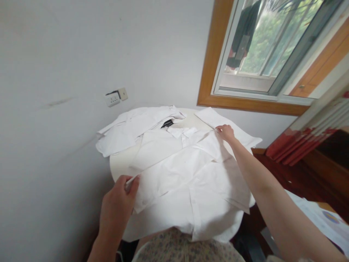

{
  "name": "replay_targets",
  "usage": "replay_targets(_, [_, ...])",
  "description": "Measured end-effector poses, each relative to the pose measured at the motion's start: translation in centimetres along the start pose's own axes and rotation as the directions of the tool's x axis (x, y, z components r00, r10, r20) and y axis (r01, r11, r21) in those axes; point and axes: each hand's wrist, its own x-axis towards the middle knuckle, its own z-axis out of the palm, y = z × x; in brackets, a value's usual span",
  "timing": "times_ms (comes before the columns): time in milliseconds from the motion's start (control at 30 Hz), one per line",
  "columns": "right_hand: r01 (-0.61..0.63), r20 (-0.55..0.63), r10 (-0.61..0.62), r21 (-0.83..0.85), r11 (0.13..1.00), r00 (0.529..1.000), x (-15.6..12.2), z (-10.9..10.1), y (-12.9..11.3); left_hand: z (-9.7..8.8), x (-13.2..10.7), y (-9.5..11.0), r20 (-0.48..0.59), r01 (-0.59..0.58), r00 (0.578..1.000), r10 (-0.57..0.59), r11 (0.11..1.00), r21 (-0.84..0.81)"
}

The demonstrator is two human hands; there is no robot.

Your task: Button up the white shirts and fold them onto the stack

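Note:
A white shirt (174, 174) lies spread over a round cream table (120, 163), its collar at the far side and its lower hem hanging over the near edge. My left hand (120, 196) is closed in a pinch on a cloth edge at the left. At the upper right my right hand (225, 132) pinches the same shirt near a shoulder. Between the hands a straight fold or edge runs diagonally across the fabric. Creases and overlapping layers hide which part of the shirt each hand grips.
More white garments (122, 129) are heaped at the table's back left, beside a black striped patch (167, 123). Another white piece of cloth (226, 123) lies back right. The wall has a socket (112, 99). A wood-framed window (207, 80) and red-white curtain (286, 147) are rightward; papers (319, 214) lie lower right.

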Motion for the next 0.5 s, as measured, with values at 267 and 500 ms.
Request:
replay_targets(267, [0.213, 0.04, -0.212, -0.031, 0.977, 0.977, 3.5, 2.7, 0.8, 0.4, 0.0, -0.5, 0.011, 0.027, 1.0, -0.027, 0.999, 0.041])
replay_targets(500, [0.248, 0.051, -0.244, -0.092, 0.965, 0.969, 4.5, 3.2, 0.9, 0.2, -0.2, -1.0, 0.044, 0.054, 0.997, -0.056, 0.998, 0.029])
